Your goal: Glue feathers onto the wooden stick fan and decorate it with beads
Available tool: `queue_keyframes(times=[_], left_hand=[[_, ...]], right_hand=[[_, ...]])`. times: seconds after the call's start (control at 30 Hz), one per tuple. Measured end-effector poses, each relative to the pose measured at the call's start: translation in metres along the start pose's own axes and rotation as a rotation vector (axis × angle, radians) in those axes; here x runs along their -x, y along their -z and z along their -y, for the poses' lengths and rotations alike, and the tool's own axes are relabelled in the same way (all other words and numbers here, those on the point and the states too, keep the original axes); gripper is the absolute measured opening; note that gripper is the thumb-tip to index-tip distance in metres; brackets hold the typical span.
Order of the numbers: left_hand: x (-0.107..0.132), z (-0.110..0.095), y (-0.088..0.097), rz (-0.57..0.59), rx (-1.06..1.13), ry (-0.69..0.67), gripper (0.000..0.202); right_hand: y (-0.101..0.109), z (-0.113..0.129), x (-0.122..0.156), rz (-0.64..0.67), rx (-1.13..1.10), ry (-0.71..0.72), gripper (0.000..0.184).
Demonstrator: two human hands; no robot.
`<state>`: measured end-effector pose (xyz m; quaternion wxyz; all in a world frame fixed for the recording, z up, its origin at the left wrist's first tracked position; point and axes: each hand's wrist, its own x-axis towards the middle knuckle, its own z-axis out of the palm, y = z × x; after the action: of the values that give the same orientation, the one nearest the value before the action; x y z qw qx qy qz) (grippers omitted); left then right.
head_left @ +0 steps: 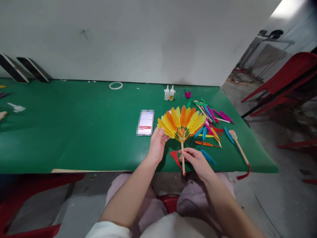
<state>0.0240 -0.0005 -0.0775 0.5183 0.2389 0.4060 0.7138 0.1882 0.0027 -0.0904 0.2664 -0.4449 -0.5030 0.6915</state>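
Note:
A feather fan [182,123] of yellow and orange feathers on a wooden handle is held up over the near edge of the green table. My right hand [194,158] is closed round the handle, and a red tassel [176,160] hangs beside it. At the fan's left side, my left hand [158,143] has its fingers curled at the lowest yellow feathers; how firmly they press is hard to see. Just beyond my left hand lies a lit phone [146,123]. Blue feathers [208,157] and an orange feather [207,143] lie to the right of the fan.
Two small glue bottles [169,93] stand near the wall. A heap of coloured feathers and sticks [210,114] covers the right side. A tasselled wooden stick [239,147] lies near the right edge. A clear ring [116,86] is farther left. Red chairs [284,81] flank the table [74,132].

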Motion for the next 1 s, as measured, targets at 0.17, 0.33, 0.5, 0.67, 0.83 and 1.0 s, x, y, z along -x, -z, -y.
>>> queue_keyframes(times=[0.17,0.33,0.5,0.67,0.83,1.0], left_hand=[[-0.016,-0.024,0.022,0.002,-0.017,-0.147,0.056],[-0.019,-0.037,0.029,0.173,-0.181,-0.265,0.082],[-0.017,-0.043,0.031,0.195,-0.150,-0.248,0.087],[-0.015,-0.044,0.032,0.229,-0.148,-0.236,0.084],[-0.013,-0.044,0.029,0.225,-0.166,-0.227,0.086],[-0.016,-0.042,0.031,0.218,-0.197,-0.200,0.086]], right_hand=[[0.002,0.002,0.009,-0.007,0.014,-0.027,0.026],[-0.001,-0.001,0.015,0.058,0.047,-0.039,0.026],[0.000,-0.003,0.017,0.113,0.075,-0.048,0.028],[0.001,-0.002,0.016,0.113,0.048,-0.053,0.027],[0.000,-0.002,0.017,0.110,0.048,-0.063,0.030],[0.002,-0.003,0.015,0.097,0.062,-0.059,0.028]])
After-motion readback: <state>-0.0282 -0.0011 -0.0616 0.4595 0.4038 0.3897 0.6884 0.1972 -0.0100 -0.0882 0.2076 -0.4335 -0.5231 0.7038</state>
